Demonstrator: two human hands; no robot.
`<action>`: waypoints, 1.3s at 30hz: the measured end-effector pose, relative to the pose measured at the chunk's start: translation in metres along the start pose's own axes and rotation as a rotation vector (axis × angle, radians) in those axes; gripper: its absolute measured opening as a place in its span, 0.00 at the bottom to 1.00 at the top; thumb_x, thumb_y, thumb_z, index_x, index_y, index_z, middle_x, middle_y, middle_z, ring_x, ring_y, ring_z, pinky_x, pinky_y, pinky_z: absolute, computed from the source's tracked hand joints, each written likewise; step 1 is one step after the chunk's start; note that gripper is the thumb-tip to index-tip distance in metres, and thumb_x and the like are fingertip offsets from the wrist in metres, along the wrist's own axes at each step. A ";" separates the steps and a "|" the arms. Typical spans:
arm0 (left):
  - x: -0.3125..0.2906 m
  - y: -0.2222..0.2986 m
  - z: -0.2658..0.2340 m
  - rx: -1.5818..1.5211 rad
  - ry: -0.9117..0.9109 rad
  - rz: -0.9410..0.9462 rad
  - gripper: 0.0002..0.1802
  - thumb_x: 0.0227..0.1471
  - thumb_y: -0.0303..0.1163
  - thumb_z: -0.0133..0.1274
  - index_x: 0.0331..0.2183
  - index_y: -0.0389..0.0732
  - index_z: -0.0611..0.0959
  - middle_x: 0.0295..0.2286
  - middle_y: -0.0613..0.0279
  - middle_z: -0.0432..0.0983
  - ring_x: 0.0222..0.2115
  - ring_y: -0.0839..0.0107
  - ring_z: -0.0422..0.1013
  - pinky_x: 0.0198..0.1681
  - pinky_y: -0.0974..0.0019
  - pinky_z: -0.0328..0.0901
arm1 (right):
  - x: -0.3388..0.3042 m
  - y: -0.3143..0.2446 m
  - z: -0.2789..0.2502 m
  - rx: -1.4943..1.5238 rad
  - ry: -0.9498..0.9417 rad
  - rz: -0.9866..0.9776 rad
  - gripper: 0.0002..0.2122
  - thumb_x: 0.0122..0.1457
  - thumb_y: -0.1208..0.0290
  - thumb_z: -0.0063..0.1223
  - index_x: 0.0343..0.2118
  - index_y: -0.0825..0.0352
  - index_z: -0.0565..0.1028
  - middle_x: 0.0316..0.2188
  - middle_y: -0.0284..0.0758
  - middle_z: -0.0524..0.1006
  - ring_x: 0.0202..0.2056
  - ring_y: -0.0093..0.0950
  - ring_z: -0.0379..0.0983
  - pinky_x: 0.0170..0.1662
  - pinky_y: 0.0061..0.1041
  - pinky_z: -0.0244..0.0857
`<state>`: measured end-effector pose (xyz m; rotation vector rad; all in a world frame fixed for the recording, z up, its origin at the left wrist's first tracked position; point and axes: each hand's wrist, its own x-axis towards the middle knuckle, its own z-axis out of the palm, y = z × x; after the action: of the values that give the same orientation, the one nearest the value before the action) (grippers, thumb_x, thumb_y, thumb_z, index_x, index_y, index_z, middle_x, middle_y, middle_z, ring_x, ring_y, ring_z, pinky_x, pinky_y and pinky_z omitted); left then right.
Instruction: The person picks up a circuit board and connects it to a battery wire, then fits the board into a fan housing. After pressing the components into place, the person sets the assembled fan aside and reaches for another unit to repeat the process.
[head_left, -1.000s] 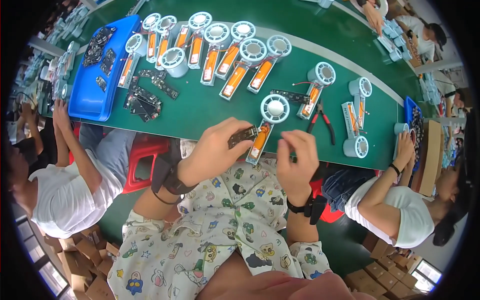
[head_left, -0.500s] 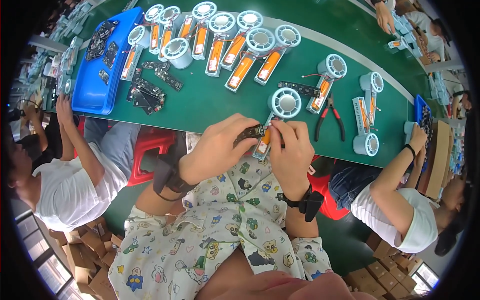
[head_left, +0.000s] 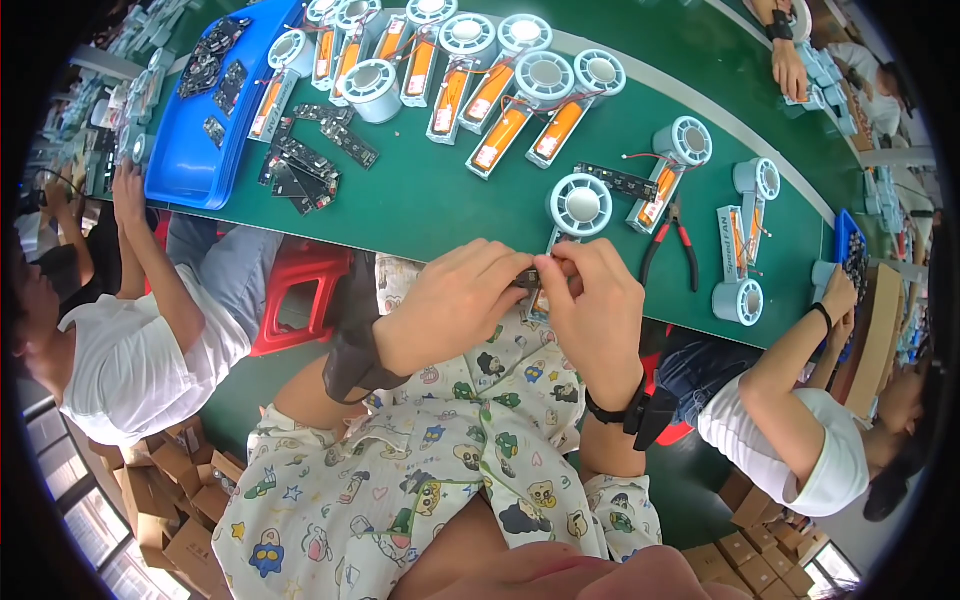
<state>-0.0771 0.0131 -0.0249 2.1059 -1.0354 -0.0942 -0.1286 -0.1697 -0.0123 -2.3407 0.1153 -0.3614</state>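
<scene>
Pinched in my left hand [head_left: 455, 305] is a small dark circuit board [head_left: 527, 279], mostly covered by the fingers. My right hand [head_left: 597, 305] has its thumb and forefinger closed right beside the board. What lies between those fingertips is too small and hidden to name. Under both hands, at the table's front edge, lies a handheld fan unit with a round pale-blue head [head_left: 581, 205]; its handle is largely hidden. Beyond it on the table are a loose circuit board [head_left: 617, 182] and another fan unit [head_left: 684, 141] with an orange battery in its handle.
Red-handled pliers [head_left: 668, 247] lie to the right, near two more fan units [head_left: 738, 303]. Several fan units [head_left: 500, 140] stand along the back. Loose circuit boards [head_left: 305, 175] sit left, beside a blue tray [head_left: 190, 185]. Co-workers sit on both sides.
My hands have come together, and the circuit board is now more hidden between my fingers. My right fingertips have moved from the fan handle to the board's end. The view has shifted slightly.
</scene>
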 end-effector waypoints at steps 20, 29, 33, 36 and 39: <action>0.006 0.001 0.002 0.024 0.006 0.052 0.20 0.48 0.24 0.64 0.45 0.34 0.80 0.39 0.54 0.77 0.37 0.55 0.76 0.40 0.57 0.71 | 0.002 0.022 -0.004 0.247 0.089 -0.195 0.04 0.65 0.81 0.55 0.41 0.72 0.78 0.34 0.38 0.79 0.27 0.22 0.75 0.31 0.21 0.68; 0.011 -0.001 0.004 -0.009 0.134 0.144 0.23 0.46 0.22 0.64 0.47 0.35 0.79 0.47 0.52 0.73 0.42 0.53 0.74 0.43 0.57 0.72 | -0.010 0.027 -0.011 0.370 -0.075 -0.051 0.14 0.61 0.86 0.55 0.50 0.71 0.78 0.41 0.40 0.83 0.26 0.20 0.74 0.28 0.20 0.67; 0.012 -0.001 0.003 -0.122 0.078 0.079 0.22 0.50 0.22 0.63 0.48 0.33 0.79 0.48 0.51 0.73 0.43 0.57 0.75 0.44 0.60 0.72 | -0.013 0.021 -0.012 0.382 -0.095 0.005 0.16 0.58 0.87 0.57 0.49 0.70 0.78 0.41 0.38 0.82 0.24 0.19 0.73 0.26 0.19 0.66; 0.015 0.006 -0.006 -0.598 -0.147 -0.375 0.19 0.56 0.23 0.62 0.50 0.32 0.79 0.47 0.54 0.75 0.44 0.67 0.76 0.44 0.63 0.73 | -0.018 0.022 -0.004 0.371 0.003 -0.015 0.16 0.56 0.86 0.60 0.48 0.69 0.79 0.39 0.37 0.81 0.23 0.18 0.72 0.25 0.18 0.65; 0.017 0.004 -0.001 -0.954 -0.083 -0.519 0.18 0.60 0.25 0.60 0.51 0.32 0.78 0.45 0.57 0.77 0.42 0.73 0.75 0.42 0.66 0.72 | -0.024 0.027 0.006 0.301 0.194 -0.109 0.15 0.54 0.86 0.63 0.45 0.69 0.80 0.37 0.35 0.80 0.23 0.19 0.72 0.24 0.18 0.65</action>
<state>-0.0681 -0.0004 -0.0171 1.4165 -0.3189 -0.7728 -0.1493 -0.1805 -0.0409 -2.0161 0.0242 -0.6159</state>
